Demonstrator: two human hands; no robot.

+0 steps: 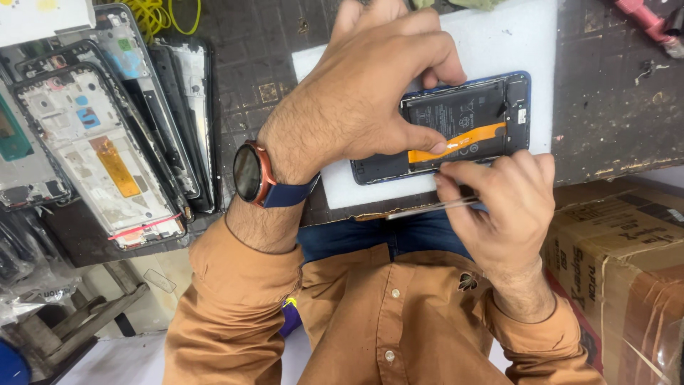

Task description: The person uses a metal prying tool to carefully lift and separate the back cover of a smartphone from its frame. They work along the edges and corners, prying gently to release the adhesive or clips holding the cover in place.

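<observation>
An opened phone (463, 107) with a blue frame, a black battery and an orange flex cable (474, 135) lies on a white pad (499, 43). My left hand (363, 93), with a round watch (249, 172) on the wrist, rests over the phone's left half, and its thumb presses on the orange cable. At the phone's near edge my right hand (499, 207) pinches a thin metal tool (420, 209) that lies roughly level, pointing left. The left hand hides part of the phone.
Several stripped phone frames (92, 150) are stacked on the dark worktable at the left. Yellow cable (160, 14) lies at the top, a red tool (645, 21) at the top right. A taped cardboard box (620, 257) stands below the table edge on the right.
</observation>
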